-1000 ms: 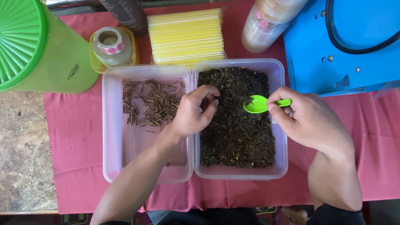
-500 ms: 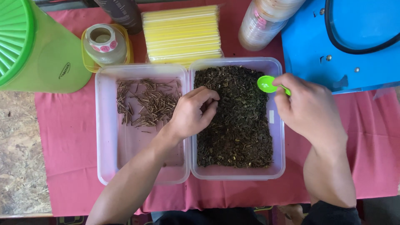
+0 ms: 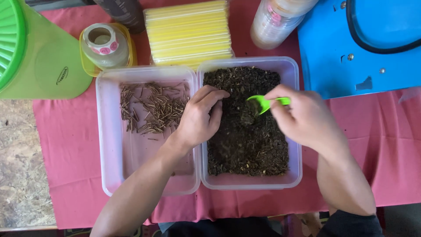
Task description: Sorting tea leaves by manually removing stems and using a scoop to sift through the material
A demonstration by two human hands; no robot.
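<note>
Spillage is the main risk for you now: your right hand (image 3: 302, 116), its grip pinched closed on the handle of the small green spoon (image 3: 262, 103), holds the bowl tilted over the dark loose leaves (image 3: 247, 131) in the right clear tub (image 3: 294, 175), at the centre of the frame, and some leaves seem to fall from it. If you flick it too fast, bits may go over the low wall onto the red cloth (image 3: 74, 145) on the counter. Your left hand (image 3: 199, 118) rests at the left edge of the leaves, fingers curled together; I cannot tell if they pinch something. Reaching across the shared rims, your wrist could push leaves into the left tub (image 3: 109, 171), among the pale stems (image 3: 153, 107).
</note>
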